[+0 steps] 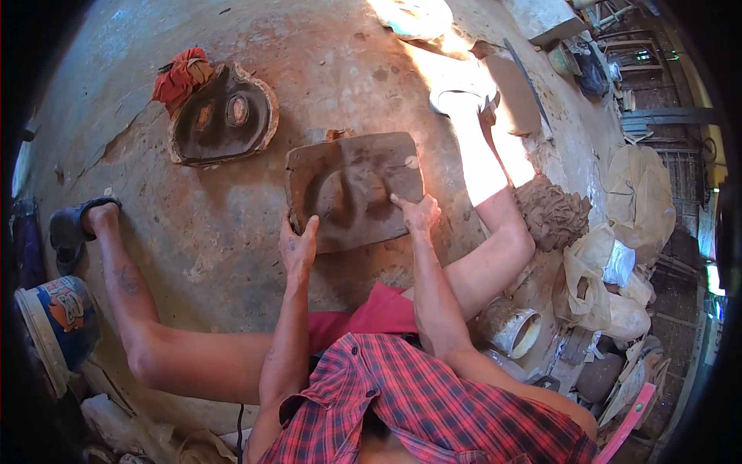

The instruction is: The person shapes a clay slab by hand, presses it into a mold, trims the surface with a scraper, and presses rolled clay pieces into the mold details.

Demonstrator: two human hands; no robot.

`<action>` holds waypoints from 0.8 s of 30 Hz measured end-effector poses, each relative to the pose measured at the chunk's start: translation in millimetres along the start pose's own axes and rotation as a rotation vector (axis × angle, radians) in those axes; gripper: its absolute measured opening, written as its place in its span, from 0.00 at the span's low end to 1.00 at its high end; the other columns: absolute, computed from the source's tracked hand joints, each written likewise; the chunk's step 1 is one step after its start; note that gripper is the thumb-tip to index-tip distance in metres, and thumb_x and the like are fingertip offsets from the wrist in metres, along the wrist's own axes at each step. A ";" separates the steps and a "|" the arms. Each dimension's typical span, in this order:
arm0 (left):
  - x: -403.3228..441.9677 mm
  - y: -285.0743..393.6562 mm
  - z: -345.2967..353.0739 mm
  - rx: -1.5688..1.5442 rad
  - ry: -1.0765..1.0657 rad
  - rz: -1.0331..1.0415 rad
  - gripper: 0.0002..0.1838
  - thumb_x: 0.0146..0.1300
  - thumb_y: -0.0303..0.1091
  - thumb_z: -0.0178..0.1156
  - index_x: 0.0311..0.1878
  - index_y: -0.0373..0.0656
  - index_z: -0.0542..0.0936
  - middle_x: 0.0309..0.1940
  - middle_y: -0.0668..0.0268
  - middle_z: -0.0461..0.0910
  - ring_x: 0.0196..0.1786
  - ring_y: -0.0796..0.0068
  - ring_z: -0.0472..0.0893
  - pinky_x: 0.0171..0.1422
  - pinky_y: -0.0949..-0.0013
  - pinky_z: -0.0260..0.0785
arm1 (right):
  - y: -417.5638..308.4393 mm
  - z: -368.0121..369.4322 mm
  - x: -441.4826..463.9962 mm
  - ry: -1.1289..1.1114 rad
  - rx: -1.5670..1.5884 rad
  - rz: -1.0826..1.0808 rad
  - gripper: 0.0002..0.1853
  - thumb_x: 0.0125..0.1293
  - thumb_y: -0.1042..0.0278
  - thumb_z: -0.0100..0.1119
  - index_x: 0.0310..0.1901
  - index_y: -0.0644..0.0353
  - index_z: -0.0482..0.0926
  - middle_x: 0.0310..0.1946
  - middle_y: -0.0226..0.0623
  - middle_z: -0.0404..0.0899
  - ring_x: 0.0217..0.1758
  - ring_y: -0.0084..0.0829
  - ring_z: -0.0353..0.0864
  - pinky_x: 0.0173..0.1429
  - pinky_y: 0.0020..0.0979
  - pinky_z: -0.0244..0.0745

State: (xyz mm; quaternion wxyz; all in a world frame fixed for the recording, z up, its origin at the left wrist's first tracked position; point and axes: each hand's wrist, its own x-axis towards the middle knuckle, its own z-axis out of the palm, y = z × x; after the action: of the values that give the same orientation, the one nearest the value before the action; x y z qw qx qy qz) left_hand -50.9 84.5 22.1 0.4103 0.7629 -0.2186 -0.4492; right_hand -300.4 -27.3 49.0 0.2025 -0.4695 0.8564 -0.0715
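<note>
A brown rectangular clay slab (352, 166) with hollows pressed into its surface lies between my hands, over what looks like a mould whose edge peeks out at the top. My left hand (299, 240) grips the slab's lower left corner, thumb on the face. On the lower right edge my right hand (418, 213) holds it the same way, thumb near a hollow. The fingers under the slab are hidden. Up and to the left, a dark mould (219, 127) with two raised ovals rests on the floor, beside a crumpled red-orange cloth (184, 77).
A heap of clay (553, 213) sits right of my knee. A flat brown slab (512, 97) lies beyond my foot. A blue-and-white bucket (66, 321) stands at left. Plastic bags (591, 271) and an overturned pot (510, 329) are at right.
</note>
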 end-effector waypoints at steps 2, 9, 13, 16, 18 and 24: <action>2.8 -0.6 3.2 -0.001 -0.010 0.012 0.46 0.62 0.46 0.74 0.77 0.29 0.68 0.72 0.40 0.75 0.76 0.49 0.74 0.80 0.56 0.64 | -5.5 2.0 1.3 0.032 -0.021 0.020 0.48 0.41 0.35 0.87 0.53 0.72 0.84 0.51 0.59 0.87 0.57 0.54 0.88 0.61 0.47 0.83; -3.6 16.0 4.4 0.075 0.038 0.067 0.46 0.56 0.37 0.77 0.75 0.28 0.70 0.65 0.41 0.81 0.68 0.47 0.82 0.74 0.56 0.71 | -28.1 -21.1 3.6 -0.015 0.096 0.000 0.51 0.42 0.39 0.89 0.61 0.69 0.78 0.55 0.59 0.86 0.59 0.56 0.86 0.64 0.48 0.81; -5.0 17.8 4.9 0.068 0.053 0.102 0.46 0.53 0.34 0.78 0.75 0.28 0.70 0.61 0.42 0.84 0.63 0.48 0.85 0.71 0.56 0.74 | -34.0 -18.9 3.3 0.012 0.016 0.036 0.51 0.42 0.39 0.88 0.62 0.69 0.78 0.55 0.59 0.85 0.61 0.55 0.85 0.65 0.50 0.80; -6.9 18.5 5.3 0.037 0.049 0.121 0.48 0.52 0.34 0.79 0.76 0.29 0.69 0.62 0.42 0.83 0.66 0.46 0.83 0.73 0.55 0.72 | -29.5 -19.9 6.4 0.015 -0.026 -0.052 0.50 0.44 0.37 0.87 0.60 0.70 0.78 0.55 0.58 0.85 0.61 0.56 0.85 0.65 0.50 0.80; 1.5 0.7 7.3 0.115 0.094 0.163 0.49 0.52 0.34 0.79 0.77 0.31 0.68 0.63 0.42 0.82 0.67 0.45 0.81 0.74 0.53 0.71 | -34.3 -32.0 11.0 -0.058 -0.027 -0.105 0.50 0.45 0.36 0.86 0.59 0.70 0.79 0.55 0.58 0.85 0.61 0.56 0.85 0.65 0.50 0.81; -24.4 -0.5 16.8 0.218 0.164 0.130 0.51 0.48 0.38 0.81 0.76 0.34 0.68 0.63 0.41 0.81 0.67 0.41 0.79 0.74 0.50 0.71 | -29.3 -19.7 17.9 -0.089 -0.128 -0.097 0.49 0.46 0.34 0.85 0.57 0.71 0.80 0.53 0.58 0.86 0.59 0.55 0.87 0.63 0.51 0.82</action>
State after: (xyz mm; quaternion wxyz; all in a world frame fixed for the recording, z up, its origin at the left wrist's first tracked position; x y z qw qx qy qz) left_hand -77.6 94.6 29.7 0.3697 0.8214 -0.2807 -0.3313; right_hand -294.4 -59.6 71.1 0.2062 -0.5250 0.8257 -0.0056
